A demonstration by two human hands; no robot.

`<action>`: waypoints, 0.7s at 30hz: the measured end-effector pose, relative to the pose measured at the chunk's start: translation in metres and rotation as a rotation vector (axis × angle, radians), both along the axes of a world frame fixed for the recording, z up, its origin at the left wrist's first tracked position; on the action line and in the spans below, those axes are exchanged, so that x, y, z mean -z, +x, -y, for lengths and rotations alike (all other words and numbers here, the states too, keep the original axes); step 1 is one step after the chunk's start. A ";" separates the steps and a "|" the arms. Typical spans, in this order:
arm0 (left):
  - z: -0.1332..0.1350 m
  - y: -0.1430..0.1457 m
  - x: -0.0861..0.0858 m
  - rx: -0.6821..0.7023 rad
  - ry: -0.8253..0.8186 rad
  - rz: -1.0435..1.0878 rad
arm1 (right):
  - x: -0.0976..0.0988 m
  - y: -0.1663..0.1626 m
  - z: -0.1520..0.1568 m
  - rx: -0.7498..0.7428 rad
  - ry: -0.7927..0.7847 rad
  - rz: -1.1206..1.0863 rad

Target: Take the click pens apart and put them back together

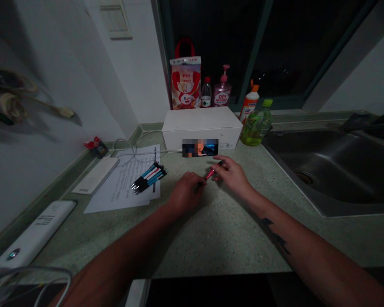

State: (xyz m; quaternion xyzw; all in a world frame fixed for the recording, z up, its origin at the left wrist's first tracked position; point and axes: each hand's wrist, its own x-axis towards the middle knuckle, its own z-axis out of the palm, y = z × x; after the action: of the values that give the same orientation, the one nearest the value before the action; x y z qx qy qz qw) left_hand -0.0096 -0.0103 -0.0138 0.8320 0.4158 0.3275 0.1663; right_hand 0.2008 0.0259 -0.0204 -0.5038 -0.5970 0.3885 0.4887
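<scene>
Both my hands hold one red pen (210,173) over the green speckled counter (230,230). My left hand (186,192) is closed round the pen's lower, dark end. My right hand (232,175) pinches its upper end with fingertips. To the left, a bundle of several pens (149,176) in blue, red and black lies on a printed paper sheet (124,187). A phone (200,147) with a lit screen leans against a white box (201,125) just beyond my hands.
A steel sink (333,170) lies at the right. Behind the box stand a red-and-white bag (185,83), a small bottle (206,92), a pink pump bottle (222,88), an orange-capped bottle (249,102) and a green bottle (256,125). White power banks (35,234) and cables lie left.
</scene>
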 end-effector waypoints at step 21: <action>-0.017 -0.012 0.005 -0.220 0.032 0.011 | -0.023 0.006 0.015 0.151 0.315 0.645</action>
State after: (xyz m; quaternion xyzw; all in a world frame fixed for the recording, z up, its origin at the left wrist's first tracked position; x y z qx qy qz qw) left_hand -0.0219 0.0064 -0.0184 0.7820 0.4985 0.3550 0.1184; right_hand 0.2064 0.0109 0.0025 -0.5617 -0.7339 0.0758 0.3744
